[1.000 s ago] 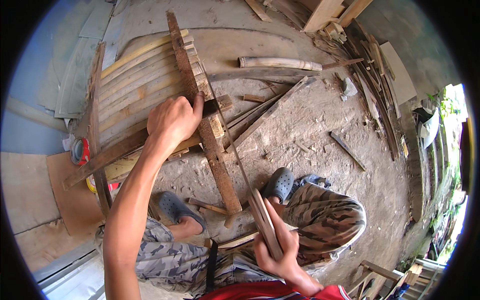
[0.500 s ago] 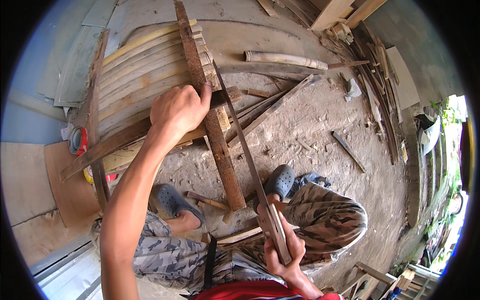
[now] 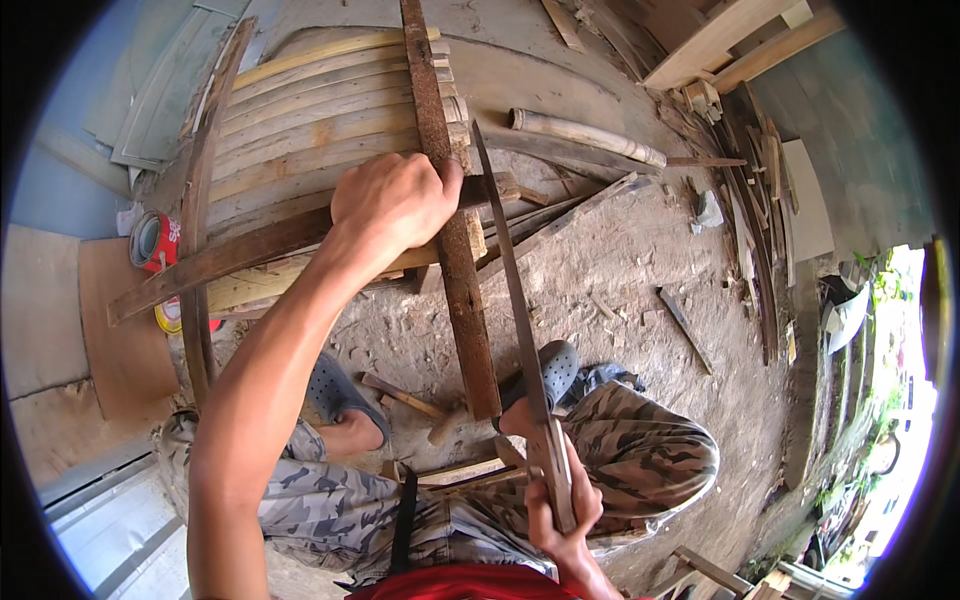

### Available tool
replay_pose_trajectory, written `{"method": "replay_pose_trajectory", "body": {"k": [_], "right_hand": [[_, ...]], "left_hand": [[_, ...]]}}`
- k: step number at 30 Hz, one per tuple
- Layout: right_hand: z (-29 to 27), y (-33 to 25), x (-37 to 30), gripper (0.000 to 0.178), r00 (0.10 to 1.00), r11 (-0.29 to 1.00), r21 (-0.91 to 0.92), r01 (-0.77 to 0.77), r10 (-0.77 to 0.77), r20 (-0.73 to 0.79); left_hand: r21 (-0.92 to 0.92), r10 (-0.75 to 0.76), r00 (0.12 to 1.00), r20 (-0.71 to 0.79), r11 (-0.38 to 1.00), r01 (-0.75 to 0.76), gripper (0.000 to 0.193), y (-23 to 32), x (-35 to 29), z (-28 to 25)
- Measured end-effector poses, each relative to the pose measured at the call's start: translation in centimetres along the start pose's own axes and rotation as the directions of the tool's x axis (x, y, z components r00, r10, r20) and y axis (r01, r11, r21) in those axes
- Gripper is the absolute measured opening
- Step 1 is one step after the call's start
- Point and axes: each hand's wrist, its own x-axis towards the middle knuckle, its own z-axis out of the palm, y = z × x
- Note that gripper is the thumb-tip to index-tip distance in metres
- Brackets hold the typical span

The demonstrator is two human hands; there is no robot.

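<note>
My left hand (image 3: 395, 203) is closed round a dark wooden strip (image 3: 240, 246) near its right end, pressing it down where it crosses a long, rough brown board (image 3: 462, 290). In my right hand (image 3: 566, 510), low in front of me, is the wooden handle of a handsaw (image 3: 520, 290). Its long, narrow blade points away from me. The blade meets the strip just right of the board, close to the strip's end. Whether the teeth have cut in is too small to tell. Under the strip and board lie several pale wooden slats (image 3: 310, 130) side by side.
A second dark strip (image 3: 197, 215) lies along the slats' left side, by a red tin (image 3: 155, 243). On the dirt floor are a hammer (image 3: 410, 397), a bamboo pole (image 3: 585, 137) and a short dark stick (image 3: 686, 328). Scrap wood (image 3: 760, 220) lines the right wall.
The whole view has shifted slightly, so the slats and left hand appear farther right. Both hands keep their holds, and the saw still lies across the strip's end.
</note>
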Motion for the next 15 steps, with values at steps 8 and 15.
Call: {"method": "replay_pose_trajectory", "body": {"k": [8,15], "right_hand": [[4.0,-1.9,10.5,0.064,0.995,0.978,0.196,-0.070,0.081,-0.051],[0.7,-0.9,2.4,0.064,1.000,1.000,-0.004,0.010,-0.010,-0.011]], "left_hand": [[-0.018,0.063,0.995,-0.072,0.998,-0.064,0.066,-0.2,-0.3,0.1],[0.009,-0.005,0.997,0.073,1.000,0.004,0.066,0.3,0.0,-0.7]]}}
